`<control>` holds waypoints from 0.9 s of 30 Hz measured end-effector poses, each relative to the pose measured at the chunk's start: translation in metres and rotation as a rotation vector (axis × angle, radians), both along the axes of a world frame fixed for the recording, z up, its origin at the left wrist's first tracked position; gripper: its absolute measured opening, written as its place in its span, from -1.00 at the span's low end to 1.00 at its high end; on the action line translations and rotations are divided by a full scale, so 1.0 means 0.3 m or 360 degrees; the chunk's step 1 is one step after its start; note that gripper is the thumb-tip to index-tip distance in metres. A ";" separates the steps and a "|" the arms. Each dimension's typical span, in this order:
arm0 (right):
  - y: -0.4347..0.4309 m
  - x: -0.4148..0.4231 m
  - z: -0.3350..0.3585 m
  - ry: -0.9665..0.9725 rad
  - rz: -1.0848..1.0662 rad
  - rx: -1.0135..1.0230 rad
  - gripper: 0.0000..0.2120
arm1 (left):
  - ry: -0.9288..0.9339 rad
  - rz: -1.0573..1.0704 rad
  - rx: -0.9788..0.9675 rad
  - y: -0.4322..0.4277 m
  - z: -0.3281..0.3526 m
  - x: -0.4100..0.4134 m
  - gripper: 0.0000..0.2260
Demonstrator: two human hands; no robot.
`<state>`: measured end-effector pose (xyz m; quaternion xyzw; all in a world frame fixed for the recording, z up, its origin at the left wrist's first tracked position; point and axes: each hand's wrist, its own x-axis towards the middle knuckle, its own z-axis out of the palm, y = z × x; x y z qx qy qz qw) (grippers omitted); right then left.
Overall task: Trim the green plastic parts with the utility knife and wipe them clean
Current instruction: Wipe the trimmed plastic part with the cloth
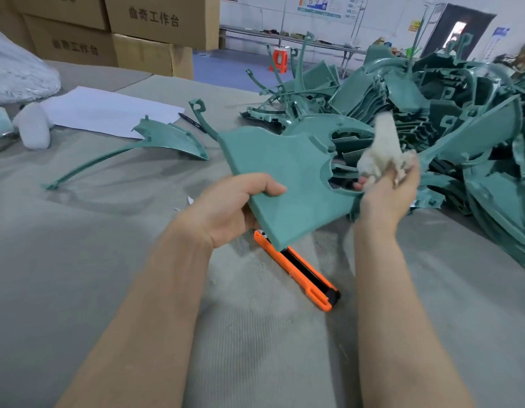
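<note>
Left hand [226, 207] tight around green panel [285, 178], right hand [387, 195] tight around white rag [379, 151]; closed cardboard boxes [155, 25] behind.

The utility knife [296, 272] lies on the surface [79, 245]. A flat part [285, 178] is just behind and above it, the pile of parts [432, 113] to its right (farther back), and a lone part [155, 145] and paper sheet [108, 111] behind-left.

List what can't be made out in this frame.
Head view:
- Knife tip: hidden under the held part.
- Left hand fingers: behind the part; only the thumb shows.
- Rag in right hand: motion-blurred.
- Pile: cut off by the right edge.
</note>
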<state>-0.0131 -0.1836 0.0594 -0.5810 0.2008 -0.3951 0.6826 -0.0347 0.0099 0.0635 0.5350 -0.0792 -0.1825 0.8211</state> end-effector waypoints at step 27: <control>-0.058 0.003 -0.024 -0.0209 -0.0392 0.0344 -0.77 | 0.0387 0.0579 0.0121 0.102 0.006 0.039 -0.82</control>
